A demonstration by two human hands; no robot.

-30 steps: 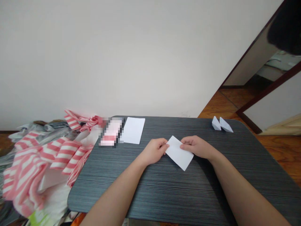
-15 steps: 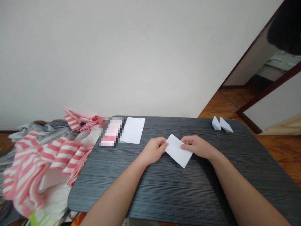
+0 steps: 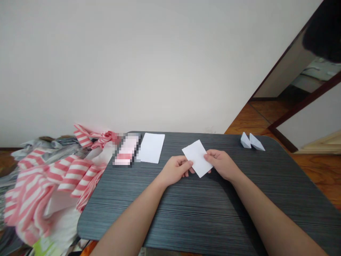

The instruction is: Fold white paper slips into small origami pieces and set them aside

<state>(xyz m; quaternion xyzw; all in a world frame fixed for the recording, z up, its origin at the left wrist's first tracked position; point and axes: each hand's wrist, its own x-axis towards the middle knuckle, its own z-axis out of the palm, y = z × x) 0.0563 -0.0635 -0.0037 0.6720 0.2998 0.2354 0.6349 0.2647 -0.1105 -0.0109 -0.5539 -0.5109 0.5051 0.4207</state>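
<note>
A folded white paper rectangle (image 3: 196,158) sits above the dark grained counter (image 3: 213,220), its lower corner pinched in the right hand (image 3: 221,164), thumb on top and fingers (image 3: 209,171) mostly hidden behind it. The left hand (image 3: 176,170) curls against the paper's lower-left edge, its fingertips partly tucked out of sight, so how firmly it grips cannot be told. Farther along the counter, a pixelated, unreadable object (image 3: 126,150) lies beside a white paper sheet (image 3: 151,148), and two small folded paper shapes (image 3: 252,141) sit near the far corner.
</note>
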